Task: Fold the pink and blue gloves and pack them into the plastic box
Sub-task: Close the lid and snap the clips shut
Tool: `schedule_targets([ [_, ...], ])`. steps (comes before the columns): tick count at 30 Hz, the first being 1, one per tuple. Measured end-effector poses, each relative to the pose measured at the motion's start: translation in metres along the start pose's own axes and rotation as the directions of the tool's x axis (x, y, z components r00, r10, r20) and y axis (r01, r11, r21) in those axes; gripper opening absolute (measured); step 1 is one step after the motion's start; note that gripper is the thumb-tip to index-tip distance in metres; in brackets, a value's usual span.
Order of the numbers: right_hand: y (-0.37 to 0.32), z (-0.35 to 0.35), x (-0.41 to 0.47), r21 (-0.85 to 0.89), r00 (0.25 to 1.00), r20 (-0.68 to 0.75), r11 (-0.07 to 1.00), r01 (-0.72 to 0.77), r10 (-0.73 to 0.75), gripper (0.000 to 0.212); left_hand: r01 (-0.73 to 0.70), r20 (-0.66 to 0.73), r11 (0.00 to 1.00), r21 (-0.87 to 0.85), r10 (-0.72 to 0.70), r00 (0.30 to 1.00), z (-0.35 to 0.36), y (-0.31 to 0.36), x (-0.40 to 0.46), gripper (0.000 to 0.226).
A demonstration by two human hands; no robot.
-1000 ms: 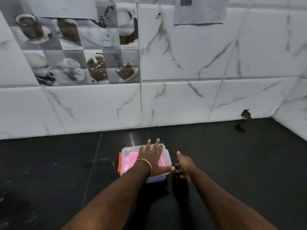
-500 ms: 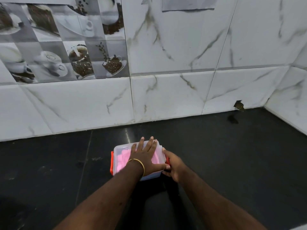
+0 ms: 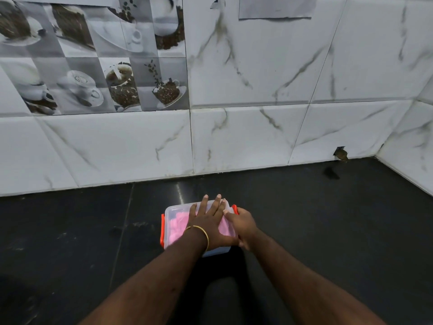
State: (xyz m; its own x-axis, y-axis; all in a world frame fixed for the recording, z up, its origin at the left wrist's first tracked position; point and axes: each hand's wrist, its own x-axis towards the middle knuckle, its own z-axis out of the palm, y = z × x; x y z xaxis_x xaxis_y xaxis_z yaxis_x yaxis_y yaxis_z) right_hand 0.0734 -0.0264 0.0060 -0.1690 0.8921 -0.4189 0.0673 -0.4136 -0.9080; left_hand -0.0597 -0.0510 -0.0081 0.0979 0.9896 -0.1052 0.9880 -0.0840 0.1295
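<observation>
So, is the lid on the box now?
Yes. The clear lid covers the box; left hand presses flat on it, right hand grips the right clip.

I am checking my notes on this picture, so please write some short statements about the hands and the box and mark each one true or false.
1. The left hand lies flat on the lid of the plastic box. True.
2. The right hand rests on the counter, away from the box. False: it is at the box's right side, by the orange clasp.
3. Something pink shows through the lid. True.
4. The box has green clasps. False: they are orange.
5. The box stands on a dark counter. True.
</observation>
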Motion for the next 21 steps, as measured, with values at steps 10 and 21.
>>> schedule_targets([
  [10, 0.007, -0.001, 0.014, -0.504, 0.981, 0.020, 0.845, 0.176, -0.192, 0.044, 0.055, -0.006, 0.999, -0.001, -0.055, 0.998, -0.004, 0.004, -0.001, 0.140],
  [21, 0.013, 0.007, 0.009, -0.589, 0.958, 0.037, 0.768, 0.251, -0.285, 0.033, 0.049, -0.018, 0.999, 0.017, -0.049, 0.999, 0.001, 0.000, 0.003, 0.127],
])
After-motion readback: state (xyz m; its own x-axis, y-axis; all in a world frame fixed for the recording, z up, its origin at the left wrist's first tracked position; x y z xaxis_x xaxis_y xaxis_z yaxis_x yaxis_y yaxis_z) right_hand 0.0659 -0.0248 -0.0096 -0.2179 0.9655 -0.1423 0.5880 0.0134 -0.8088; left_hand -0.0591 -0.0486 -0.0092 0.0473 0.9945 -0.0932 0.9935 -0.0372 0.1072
